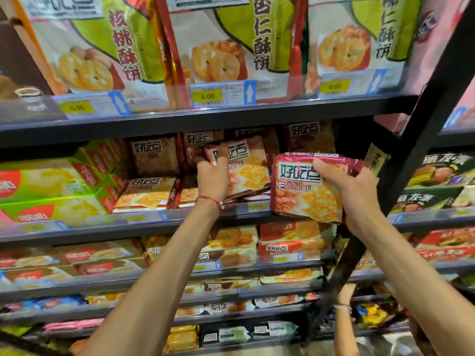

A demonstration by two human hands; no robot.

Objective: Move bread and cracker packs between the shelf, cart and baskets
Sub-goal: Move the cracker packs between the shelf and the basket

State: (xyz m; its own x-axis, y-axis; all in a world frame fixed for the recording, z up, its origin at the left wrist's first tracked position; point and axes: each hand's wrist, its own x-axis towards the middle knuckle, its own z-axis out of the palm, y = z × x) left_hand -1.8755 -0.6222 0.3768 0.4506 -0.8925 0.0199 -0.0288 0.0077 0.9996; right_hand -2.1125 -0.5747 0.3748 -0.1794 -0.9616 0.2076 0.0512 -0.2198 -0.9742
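My right hand [352, 191] is shut on a dark red cracker pack [303, 194] with crackers pictured on its front, held just in front of the second shelf [144, 222]. My left hand [213, 176], with a red string on its wrist, grips a second, tilted cracker pack [246, 168] that stands on that shelf, thumb over its top left corner. More packs of the same brand [149, 191] lie flat to its left and stand behind it.
Green and red boxes [51, 191] fill the shelf's left end. Big cookie bags [231, 44] stand on the shelf above, over yellow price tags [207, 96]. A black upright post [411, 150] rises at the right. Another person's hand [344, 299] shows low down by the post.
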